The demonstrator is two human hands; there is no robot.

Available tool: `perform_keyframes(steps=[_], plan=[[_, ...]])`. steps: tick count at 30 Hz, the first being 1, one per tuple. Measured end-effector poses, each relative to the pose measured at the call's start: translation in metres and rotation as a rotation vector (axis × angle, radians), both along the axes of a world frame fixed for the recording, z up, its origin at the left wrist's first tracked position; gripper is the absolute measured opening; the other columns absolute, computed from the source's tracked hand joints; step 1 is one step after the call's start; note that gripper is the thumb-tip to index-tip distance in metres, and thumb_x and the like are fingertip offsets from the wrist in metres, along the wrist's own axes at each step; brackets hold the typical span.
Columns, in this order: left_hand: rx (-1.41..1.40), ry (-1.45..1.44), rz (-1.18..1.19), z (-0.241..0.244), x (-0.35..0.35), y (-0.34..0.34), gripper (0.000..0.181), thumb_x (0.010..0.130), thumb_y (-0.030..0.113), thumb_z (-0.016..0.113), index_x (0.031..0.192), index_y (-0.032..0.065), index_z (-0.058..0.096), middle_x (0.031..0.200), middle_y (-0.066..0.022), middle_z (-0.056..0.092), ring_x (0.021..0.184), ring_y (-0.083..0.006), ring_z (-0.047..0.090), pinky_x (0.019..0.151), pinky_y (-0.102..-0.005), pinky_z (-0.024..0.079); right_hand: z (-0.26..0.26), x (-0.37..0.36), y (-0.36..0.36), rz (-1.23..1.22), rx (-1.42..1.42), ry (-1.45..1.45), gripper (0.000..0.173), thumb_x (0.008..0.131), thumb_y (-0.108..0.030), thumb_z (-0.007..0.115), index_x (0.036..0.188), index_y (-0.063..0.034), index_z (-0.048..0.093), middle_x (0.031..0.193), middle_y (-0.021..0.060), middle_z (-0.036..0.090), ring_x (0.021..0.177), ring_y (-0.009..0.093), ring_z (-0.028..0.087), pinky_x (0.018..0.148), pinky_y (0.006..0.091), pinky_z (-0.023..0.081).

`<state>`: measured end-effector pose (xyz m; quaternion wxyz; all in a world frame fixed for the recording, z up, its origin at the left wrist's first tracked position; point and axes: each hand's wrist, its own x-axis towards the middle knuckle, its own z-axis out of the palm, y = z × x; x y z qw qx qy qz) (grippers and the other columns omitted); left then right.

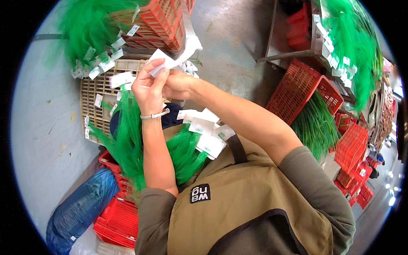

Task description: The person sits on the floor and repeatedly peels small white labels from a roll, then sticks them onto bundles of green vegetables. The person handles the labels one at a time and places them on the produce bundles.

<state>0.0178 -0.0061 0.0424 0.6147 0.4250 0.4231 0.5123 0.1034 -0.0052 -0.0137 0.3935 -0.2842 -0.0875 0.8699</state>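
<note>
My left hand, with a pale band on its wrist, pinches a white label between thumb and fingers. Close behind it, my right hand is curled and touches it; its fingertips are partly hidden, so its hold is unclear. A white paper strip trails up from the label. Green mesh net bags with white tags hang beside my left forearm. Another bunch of green net bags lies across my lap between the forearms, its white printed labels fanned out.
A cream plastic crate stands beyond my left hand. Stacked red crates rise behind, beside more green netting. Rightward, a tilted red crate holds long green stalks. A blue bundle leans by red crates at lower left.
</note>
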Motion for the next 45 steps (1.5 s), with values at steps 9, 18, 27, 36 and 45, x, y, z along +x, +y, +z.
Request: perform_keyframes(steps=[9,18,27,36,45], plan=[[-0.203,0.018,-0.066,-0.040,-0.016,0.019,0.029,0.080,-0.003,0.058,0.108,-0.0040,0.055,0.098,-0.0101,0.060,0.085,-0.0130,0.059,0.072,-0.0242,0.050,-0.025,0.068,-0.033,-0.372,0.485,-1.024,0.022,0.076,-0.002,0.055,0.097,-0.0017,0.051,0.090,0.0062,0.058,0.079,0.015,0.055,0.070,0.0270,0.044],[-0.242,0.059,-0.167,-0.030,-0.004,0.018,0.031,0.081,0.001,0.058,0.111,-0.0042,0.054,0.101,-0.0098,0.059,0.085,-0.0114,0.058,0.073,-0.0238,0.048,0.021,0.072,-0.037,-0.188,0.682,-1.143,0.026,0.078,-0.005,0.061,0.102,-0.0057,0.054,0.075,0.0035,0.059,0.068,0.013,0.053,0.065,0.0283,0.044],[-0.223,0.215,-0.175,-0.038,-0.006,0.014,0.039,0.081,0.005,0.060,0.117,-0.0068,0.050,0.100,-0.0085,0.058,0.085,-0.0099,0.054,0.074,-0.0222,0.044,0.010,0.073,-0.045,-0.299,0.993,-1.356,0.015,0.074,-0.005,0.064,0.089,-0.0069,0.066,0.080,0.0066,0.061,0.075,0.025,0.055,0.069,0.0323,0.046],[-0.077,0.415,0.169,-0.051,-0.019,0.022,0.048,0.078,0.002,0.061,0.122,-0.0048,0.045,0.102,-0.0110,0.057,0.079,-0.0091,0.054,0.069,-0.0218,0.044,-0.028,0.084,-0.073,0.168,0.371,-1.060,0.027,0.081,-0.013,0.061,0.107,-0.0087,0.056,0.099,0.0145,0.058,0.082,0.028,0.057,0.078,0.0372,0.045],[-0.122,0.646,0.120,-0.048,-0.028,0.020,0.033,0.075,-0.005,0.048,0.104,0.0018,0.061,0.086,-0.0064,0.062,0.064,-0.0068,0.051,0.057,-0.0210,0.041,-0.038,0.064,-0.079,0.391,0.324,-0.853,0.056,0.079,-0.014,0.063,0.127,-0.0039,0.035,0.088,0.0100,0.064,0.077,0.014,0.058,0.068,0.0288,0.047]])
